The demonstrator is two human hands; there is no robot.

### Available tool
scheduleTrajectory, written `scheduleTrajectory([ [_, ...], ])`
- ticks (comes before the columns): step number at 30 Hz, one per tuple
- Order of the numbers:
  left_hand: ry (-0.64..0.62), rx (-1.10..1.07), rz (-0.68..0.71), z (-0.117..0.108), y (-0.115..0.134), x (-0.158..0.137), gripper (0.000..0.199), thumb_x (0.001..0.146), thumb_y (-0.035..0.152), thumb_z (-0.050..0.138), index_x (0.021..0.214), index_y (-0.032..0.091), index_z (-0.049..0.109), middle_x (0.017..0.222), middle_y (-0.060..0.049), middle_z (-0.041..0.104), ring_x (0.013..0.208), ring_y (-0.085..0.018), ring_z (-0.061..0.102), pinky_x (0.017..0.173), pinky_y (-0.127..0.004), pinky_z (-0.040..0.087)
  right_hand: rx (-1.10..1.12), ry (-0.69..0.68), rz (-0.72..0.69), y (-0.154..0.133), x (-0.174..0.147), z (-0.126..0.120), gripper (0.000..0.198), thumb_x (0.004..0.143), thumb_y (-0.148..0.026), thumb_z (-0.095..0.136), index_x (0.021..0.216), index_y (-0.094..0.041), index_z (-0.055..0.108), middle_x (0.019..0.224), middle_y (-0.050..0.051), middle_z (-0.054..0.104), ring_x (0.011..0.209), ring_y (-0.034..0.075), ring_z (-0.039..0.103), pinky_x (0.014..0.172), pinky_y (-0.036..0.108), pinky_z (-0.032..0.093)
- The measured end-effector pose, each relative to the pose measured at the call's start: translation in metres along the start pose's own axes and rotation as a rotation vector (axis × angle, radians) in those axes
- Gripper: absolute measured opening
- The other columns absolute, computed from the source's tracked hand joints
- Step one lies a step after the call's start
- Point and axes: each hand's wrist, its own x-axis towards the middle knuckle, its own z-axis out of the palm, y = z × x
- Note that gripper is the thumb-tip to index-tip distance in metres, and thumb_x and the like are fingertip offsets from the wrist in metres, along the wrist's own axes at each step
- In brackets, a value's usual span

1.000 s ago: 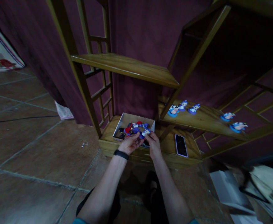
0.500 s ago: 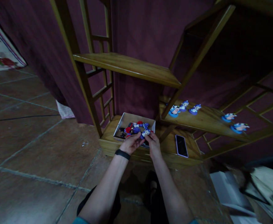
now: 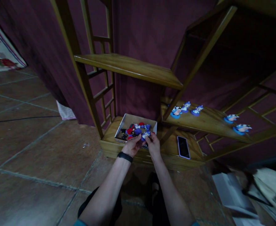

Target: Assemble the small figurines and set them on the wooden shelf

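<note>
Between my two hands is a small blue-and-white figurine, held over the front right part of an open cardboard box. My left hand, with a dark band at its wrist, grips the figurine from the left. My right hand pinches it from the right with thumb and fingers. Inside the box lie several more figurines in red, black, white and blue, heaped together. The hands hide the box's front edge in part.
On a wooden shelf to the right stand several figurines on round blue or purple bases. A phone lies on the lower board. Another shelf juts out above the box. White boxes are on the floor at right.
Both hands have shifted slightly, bringing the figurine a little to the left. The box, the phone and the shelf figurines stay where they were.
</note>
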Motion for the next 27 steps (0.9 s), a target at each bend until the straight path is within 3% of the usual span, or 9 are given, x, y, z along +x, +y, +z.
scheduleTrajectory([
  [10,0.042,0.035,-0.004,0.0,-0.001,-0.007,0.002,0.076,0.009,0.062,0.075,0.01,0.063,0.068,-0.005,0.068,0.061,-0.012,0.065,0.06,-0.022,0.055,-0.142,0.01,-0.049,0.009,0.001,-0.004,0.026,0.069,-0.03,0.059,0.093,-0.02,0.062,0.087,0.001,0.068,0.079,0.018,0.06,0.078,0.032,0.046],
  [27,0.051,0.014,0.055,-0.008,-0.012,-0.002,0.006,0.07,0.005,0.067,0.07,0.011,0.065,0.069,-0.006,0.068,0.064,-0.013,0.065,0.064,-0.024,0.056,-0.166,-0.012,-0.08,0.008,-0.004,-0.005,0.025,0.07,-0.028,0.059,0.093,-0.022,0.065,0.087,0.002,0.069,0.079,0.019,0.061,0.078,0.032,0.047],
])
